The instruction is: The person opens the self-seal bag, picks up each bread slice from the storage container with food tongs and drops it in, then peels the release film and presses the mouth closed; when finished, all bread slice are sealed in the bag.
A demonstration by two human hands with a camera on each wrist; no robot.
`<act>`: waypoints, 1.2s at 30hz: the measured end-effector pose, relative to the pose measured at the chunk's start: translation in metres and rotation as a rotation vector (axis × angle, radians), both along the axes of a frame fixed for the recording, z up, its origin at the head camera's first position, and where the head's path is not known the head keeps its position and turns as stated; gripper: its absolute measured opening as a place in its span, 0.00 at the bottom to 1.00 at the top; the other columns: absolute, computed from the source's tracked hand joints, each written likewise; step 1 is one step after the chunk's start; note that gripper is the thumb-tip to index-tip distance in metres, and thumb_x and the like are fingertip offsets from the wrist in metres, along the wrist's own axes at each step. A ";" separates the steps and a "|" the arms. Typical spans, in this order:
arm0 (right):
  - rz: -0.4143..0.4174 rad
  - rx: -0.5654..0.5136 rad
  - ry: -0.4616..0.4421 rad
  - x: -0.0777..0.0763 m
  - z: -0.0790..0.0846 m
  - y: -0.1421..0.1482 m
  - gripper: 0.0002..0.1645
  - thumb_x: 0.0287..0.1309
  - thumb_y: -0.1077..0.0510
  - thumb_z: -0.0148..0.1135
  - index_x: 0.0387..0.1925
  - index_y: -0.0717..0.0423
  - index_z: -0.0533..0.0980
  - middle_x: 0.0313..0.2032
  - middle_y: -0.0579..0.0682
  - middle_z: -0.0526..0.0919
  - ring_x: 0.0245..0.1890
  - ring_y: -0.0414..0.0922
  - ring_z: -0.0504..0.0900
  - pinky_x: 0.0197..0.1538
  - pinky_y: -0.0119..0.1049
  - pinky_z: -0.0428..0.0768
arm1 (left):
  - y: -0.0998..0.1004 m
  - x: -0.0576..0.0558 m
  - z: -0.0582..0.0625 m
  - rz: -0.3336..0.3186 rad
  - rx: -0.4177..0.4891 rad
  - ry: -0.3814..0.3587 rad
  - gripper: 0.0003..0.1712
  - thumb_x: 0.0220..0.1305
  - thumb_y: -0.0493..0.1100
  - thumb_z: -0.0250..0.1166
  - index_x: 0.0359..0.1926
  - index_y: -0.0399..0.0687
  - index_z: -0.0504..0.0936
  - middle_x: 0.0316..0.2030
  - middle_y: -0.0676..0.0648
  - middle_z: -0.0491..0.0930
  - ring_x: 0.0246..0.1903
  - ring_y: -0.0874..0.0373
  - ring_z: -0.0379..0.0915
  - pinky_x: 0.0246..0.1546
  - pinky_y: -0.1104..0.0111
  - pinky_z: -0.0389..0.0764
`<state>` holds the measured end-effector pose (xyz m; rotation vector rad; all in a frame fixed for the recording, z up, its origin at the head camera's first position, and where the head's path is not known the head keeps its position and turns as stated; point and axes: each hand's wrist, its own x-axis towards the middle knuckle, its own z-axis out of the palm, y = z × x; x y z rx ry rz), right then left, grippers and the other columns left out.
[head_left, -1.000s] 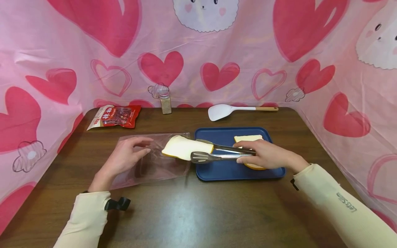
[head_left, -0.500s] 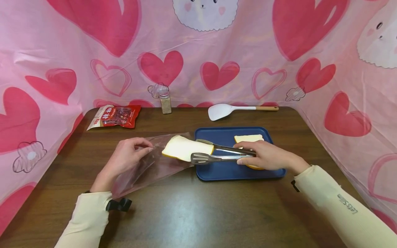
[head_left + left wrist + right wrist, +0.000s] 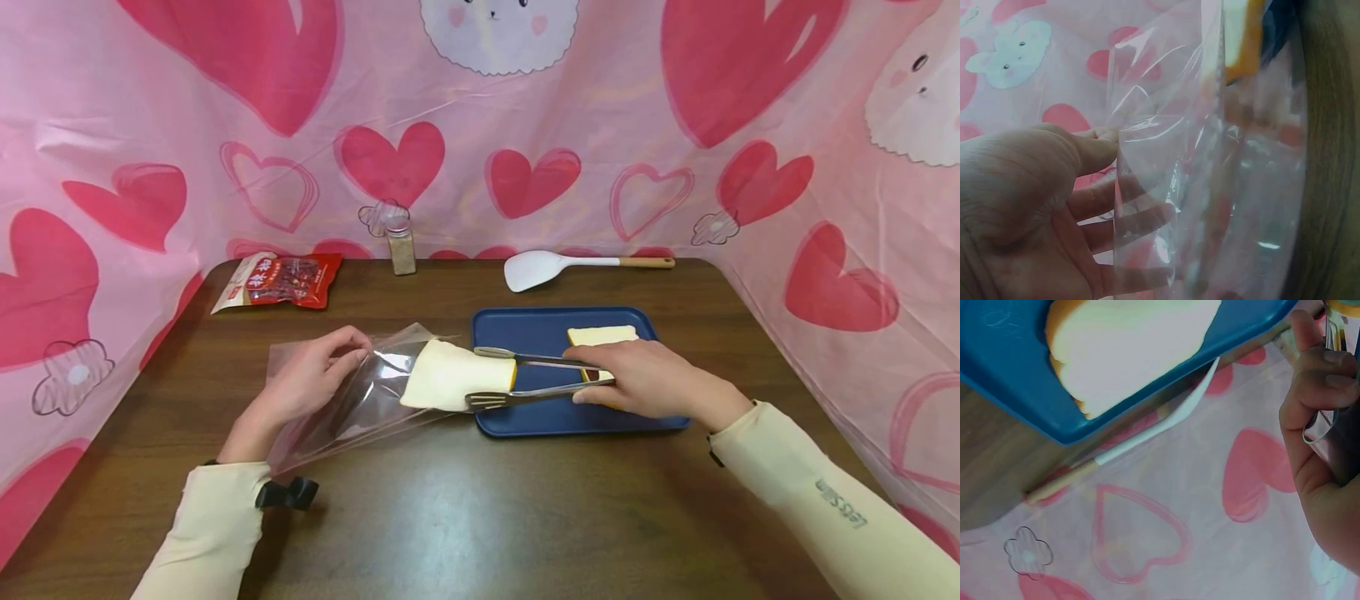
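Note:
My left hand [image 3: 315,379] pinches the edge of a clear plastic bag [image 3: 367,408] between thumb and fingers. In the left wrist view the film of the bag [image 3: 1154,147] stands raised, with the other fingers showing through it. My right hand [image 3: 648,379] grips metal tongs [image 3: 543,391], which hold a white bread slice [image 3: 453,379] with a yellow crust. The slice's left end overlaps the bag's mouth. Under the right hand, another bread slice [image 3: 600,335] lies on a blue tray [image 3: 517,323], partly hidden by the hand.
A white spatula [image 3: 532,271] with a wooden handle lies behind the tray. At the back left are a red packet [image 3: 288,281] of dried food and a small glass spice jar [image 3: 402,252]. A pink heart-patterned curtain [image 3: 465,100] closes off the table's back and sides.
My left hand has taken hold of the bag and lifted its edge. The tongs' arms have spread somewhat, and the held bread slice has turned, its left end coming lower, over the bag's mouth.

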<state>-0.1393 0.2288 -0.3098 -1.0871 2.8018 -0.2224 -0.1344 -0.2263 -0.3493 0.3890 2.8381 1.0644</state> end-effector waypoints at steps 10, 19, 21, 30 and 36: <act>0.051 0.005 0.115 0.005 0.004 -0.013 0.33 0.62 0.39 0.74 0.65 0.45 0.79 0.35 0.37 0.86 0.31 0.33 0.77 0.36 0.37 0.81 | 0.010 0.001 -0.002 -0.052 -0.005 0.115 0.07 0.77 0.39 0.64 0.52 0.50 0.84 0.49 0.44 0.88 0.47 0.48 0.80 0.52 0.46 0.83; 0.088 -0.015 0.136 0.002 0.004 -0.029 0.34 0.61 0.39 0.75 0.65 0.46 0.79 0.42 0.41 0.90 0.29 0.33 0.78 0.36 0.36 0.81 | 0.017 0.001 -0.006 -0.085 0.026 0.133 0.09 0.75 0.38 0.65 0.53 0.49 0.84 0.51 0.44 0.88 0.51 0.46 0.82 0.57 0.42 0.82; 0.084 -0.015 0.132 0.001 0.003 -0.034 0.34 0.62 0.39 0.74 0.66 0.45 0.79 0.42 0.41 0.89 0.30 0.34 0.78 0.36 0.35 0.81 | 0.018 0.001 -0.007 -0.090 0.029 0.137 0.09 0.75 0.38 0.65 0.53 0.49 0.84 0.51 0.44 0.88 0.52 0.46 0.82 0.58 0.42 0.82; 0.059 -0.002 0.082 -0.005 -0.007 -0.059 0.35 0.65 0.37 0.71 0.67 0.47 0.77 0.44 0.46 0.90 0.34 0.39 0.84 0.36 0.37 0.82 | 0.019 -0.001 -0.009 -0.083 0.034 0.138 0.06 0.76 0.37 0.63 0.50 0.48 0.83 0.50 0.43 0.87 0.50 0.46 0.80 0.56 0.47 0.79; 0.057 0.033 0.040 -0.011 -0.011 -0.071 0.34 0.65 0.37 0.71 0.67 0.46 0.77 0.41 0.45 0.89 0.33 0.38 0.82 0.35 0.36 0.80 | 0.015 0.003 0.002 -0.043 0.014 0.097 0.07 0.77 0.39 0.62 0.52 0.49 0.83 0.56 0.40 0.86 0.58 0.40 0.80 0.61 0.40 0.78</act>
